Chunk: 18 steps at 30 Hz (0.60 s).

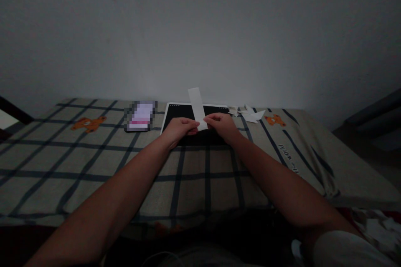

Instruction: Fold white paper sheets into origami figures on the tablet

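Note:
A white paper strip (196, 104) stands up from between my two hands, its near end pinched at the bottom. My left hand (181, 128) grips the strip's lower left edge between thumb and fingers. On the lower right edge, my right hand (221, 124) pinches the same paper, its fingertips close to the left ones. Both hands are over a black board with a white border (175, 112), which lies on the checked cloth. The near part of the board is partly covered by my hands.
Folded white paper pieces (250, 114) lie right of the board. A phone with a lit, blurred screen (140, 116) rests to the left. The checked cloth (103, 162) with bear prints covers the table, which meets a grey wall (200, 29) behind.

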### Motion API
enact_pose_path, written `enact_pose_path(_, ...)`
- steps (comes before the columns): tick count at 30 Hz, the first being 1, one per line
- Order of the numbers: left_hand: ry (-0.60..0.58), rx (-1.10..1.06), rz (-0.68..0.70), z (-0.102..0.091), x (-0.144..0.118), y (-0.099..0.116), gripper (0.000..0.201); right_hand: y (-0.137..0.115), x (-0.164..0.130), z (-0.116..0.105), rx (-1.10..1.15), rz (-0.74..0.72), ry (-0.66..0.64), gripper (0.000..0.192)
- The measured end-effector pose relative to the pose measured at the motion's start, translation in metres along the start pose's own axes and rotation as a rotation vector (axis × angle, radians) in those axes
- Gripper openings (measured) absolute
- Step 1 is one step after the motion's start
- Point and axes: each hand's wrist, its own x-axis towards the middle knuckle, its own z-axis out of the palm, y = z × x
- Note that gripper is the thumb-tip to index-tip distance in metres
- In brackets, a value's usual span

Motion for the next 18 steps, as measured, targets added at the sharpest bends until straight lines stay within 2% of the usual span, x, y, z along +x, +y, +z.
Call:
enact_pose_path(12, -0.072, 0.076, 0.012, 0.0013, -0.0017, 0.0018, 0.025, 0.0049, 0.002, 0.003, 0.083, 0.028, 0.071, 0.024)
enact_pose_path(18, -0.101, 0.123, 0.133, 0.0012, -0.0016, 0.0016, 0.025, 0.0011, 0.002, 0.0049, 0.172, 0.082, 0.101, 0.023)
